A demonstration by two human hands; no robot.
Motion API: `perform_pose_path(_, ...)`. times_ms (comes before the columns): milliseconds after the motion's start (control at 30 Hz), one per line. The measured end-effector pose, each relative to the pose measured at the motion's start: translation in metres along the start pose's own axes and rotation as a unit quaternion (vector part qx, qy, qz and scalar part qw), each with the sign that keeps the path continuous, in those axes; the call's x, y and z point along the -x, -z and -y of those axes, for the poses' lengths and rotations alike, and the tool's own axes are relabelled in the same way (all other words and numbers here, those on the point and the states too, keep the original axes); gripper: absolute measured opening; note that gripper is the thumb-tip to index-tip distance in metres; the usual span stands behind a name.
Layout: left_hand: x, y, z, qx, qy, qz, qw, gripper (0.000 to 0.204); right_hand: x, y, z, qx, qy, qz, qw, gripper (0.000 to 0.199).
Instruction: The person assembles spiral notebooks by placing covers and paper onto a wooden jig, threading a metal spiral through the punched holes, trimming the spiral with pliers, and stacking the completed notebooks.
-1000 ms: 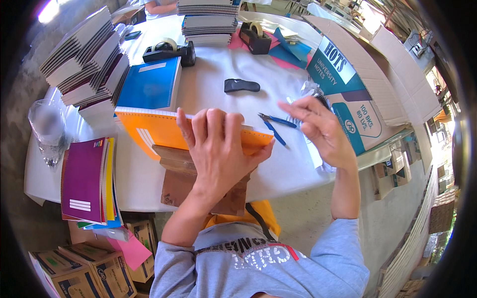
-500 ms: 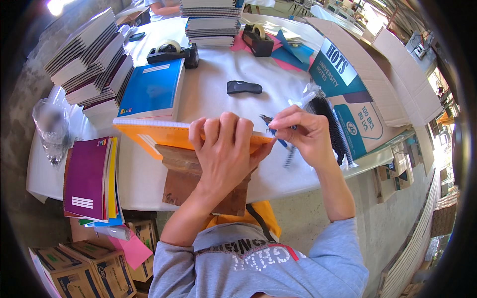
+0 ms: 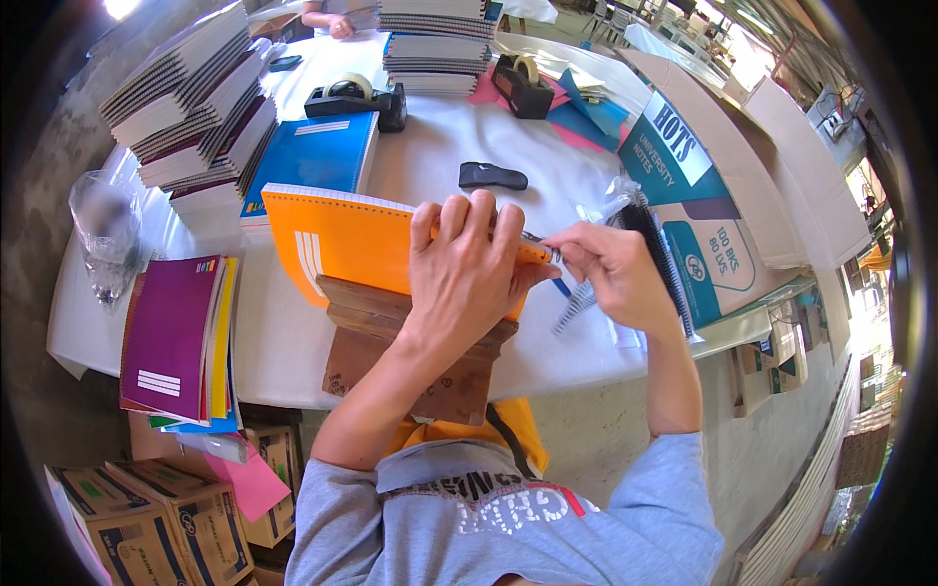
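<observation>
An orange spiral-type notebook (image 3: 342,234) stands on its edge in a brown wooden block stand (image 3: 405,366), its row of punched holes along the top. My left hand (image 3: 459,254) grips it near the right end, fingers over the top edge and thumb toward the corner. At that corner my right hand (image 3: 616,269) is closed around blue-handled pliers (image 3: 562,286), mostly hidden by the fingers. A loose black spiral coil (image 3: 573,311) shows just below my right hand; its upper end is hidden.
Behind lie a blue notebook (image 3: 318,161), tape dispensers (image 3: 357,103) and a black case-like object (image 3: 492,176). Notebook stacks (image 3: 191,103) rise at left; a purple notebook (image 3: 171,327) tops a pile. Right are black coils (image 3: 660,249) and an open carton (image 3: 703,234). A person's hand (image 3: 340,26) shows at the back.
The notebook has tipped so its orange cover shows more. My right hand has turned and closed in on its right corner, covering more of the pliers. My left hand keeps its grip.
</observation>
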State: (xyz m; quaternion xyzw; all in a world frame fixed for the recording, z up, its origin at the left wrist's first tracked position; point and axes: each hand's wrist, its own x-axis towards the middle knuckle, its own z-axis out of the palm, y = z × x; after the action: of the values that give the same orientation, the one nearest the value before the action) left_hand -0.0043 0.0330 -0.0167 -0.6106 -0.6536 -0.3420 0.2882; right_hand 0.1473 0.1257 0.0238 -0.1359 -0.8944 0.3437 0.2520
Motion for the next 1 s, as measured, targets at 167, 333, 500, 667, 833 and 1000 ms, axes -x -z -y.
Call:
perform_pose_path(167, 0.004, 0.018, 0.007, -0.033, 0.023, -0.025, 0.999, 0.054, -0.005, 0.001, -0.002, -0.131, -0.041, -0.014, 0.99, 0.026)
perform_pose_path(333, 0.023, 0.03, 0.012, -0.016, 0.033, -0.089, 0.995, 0.041, 0.001, 0.0, -0.002, -0.02, 0.117, -0.079, 0.99, 0.031)
perform_pose_path(500, 0.034, 0.027, 0.008, -0.027, 0.044, -0.116, 0.992, 0.042, 0.004, 0.001, 0.0, 0.049, 0.161, 0.009, 0.986, 0.016)
perform_pose_path(667, 0.006, 0.039, 0.009, -0.052, 0.065, -0.04, 0.996, 0.044, -0.008, 0.008, 0.0, -0.037, 0.003, 0.091, 0.995, 0.027)
perform_pose_path(833, 0.003, 0.029, 0.043, 0.034, -0.012, -0.077, 0.996, 0.047, -0.069, 0.021, -0.047, -0.268, -0.107, 0.12, 0.95, 0.024)
perform_pose_path(1000, 0.018, 0.048, 0.04, 0.058, -0.051, -0.075, 0.994, 0.049, -0.133, -0.01, -0.159, 0.267, -0.008, 0.194, 0.944, 0.044)
